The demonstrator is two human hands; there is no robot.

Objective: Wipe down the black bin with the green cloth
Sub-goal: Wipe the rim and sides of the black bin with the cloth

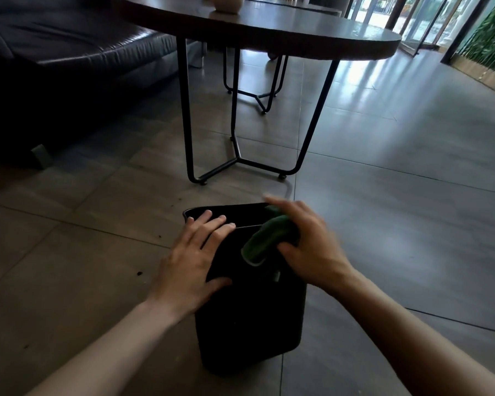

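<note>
The black bin [249, 318] stands on the tiled floor at the bottom middle of the head view, with its open top facing away from me. My left hand [193, 261] lies flat on the bin's left upper side, fingers straight and reaching the rim, thumb on the near wall. My right hand [306, 247] grips the bunched green cloth [266, 238] and holds it against the bin's upper right part near the rim. The right hand is blurred.
A round dark table [269, 27] on thin black metal legs [240, 161] stands just beyond the bin. A dark leather sofa [69, 52] fills the upper left. A pale vase [227, 4] sits on the table. Open tiled floor [397, 195] extends to the right toward glass doors.
</note>
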